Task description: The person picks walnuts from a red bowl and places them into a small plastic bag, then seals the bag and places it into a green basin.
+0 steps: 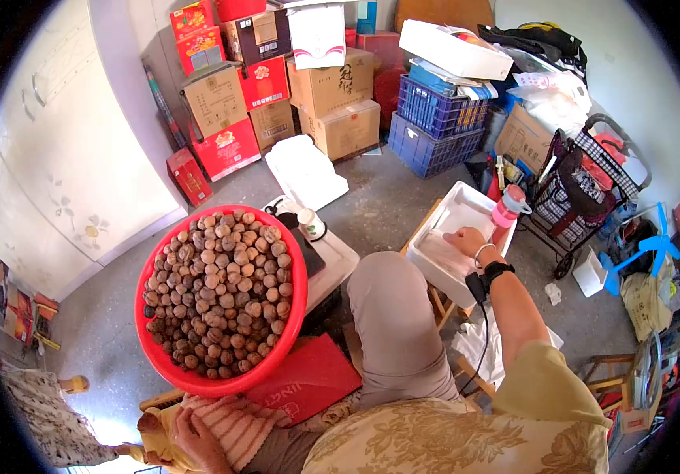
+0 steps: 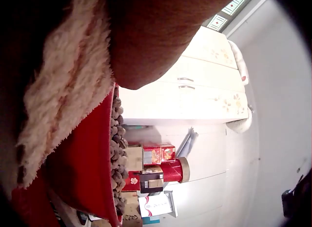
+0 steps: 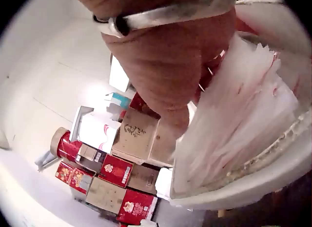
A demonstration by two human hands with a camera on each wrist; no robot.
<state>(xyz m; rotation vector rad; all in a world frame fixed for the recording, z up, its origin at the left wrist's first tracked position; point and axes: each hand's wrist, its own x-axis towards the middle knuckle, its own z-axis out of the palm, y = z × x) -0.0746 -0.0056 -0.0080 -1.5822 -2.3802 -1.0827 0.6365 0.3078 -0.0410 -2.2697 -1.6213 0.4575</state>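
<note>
My right hand [image 1: 466,241] is inside a white foam box [image 1: 472,299], fingers curled at a sheaf of thin, clear plastic bags [image 3: 239,114]. In the right wrist view the bags rise against the fingers, and part of the grip is hidden behind the palm. My left hand [image 1: 196,439] rests loosely on a striped towel [image 1: 233,423] over my lap. Beyond it a red basin [image 1: 300,308], heaped with walnuts [image 1: 221,292], stands close to my left leg. In the left wrist view the towel [image 2: 68,85] lies beside the basin wall [image 2: 87,158].
A white tray [image 1: 344,265] bears a white cup [image 1: 311,224] and a dark flat device. Past the foam box stand a pink bottle [image 1: 510,207] and a wheeled cart [image 1: 585,182]. Stacked cartons [image 1: 340,130] and blue crates [image 1: 435,146] line the back. Another person's patterned clothing [image 1: 47,411] shows at lower left.
</note>
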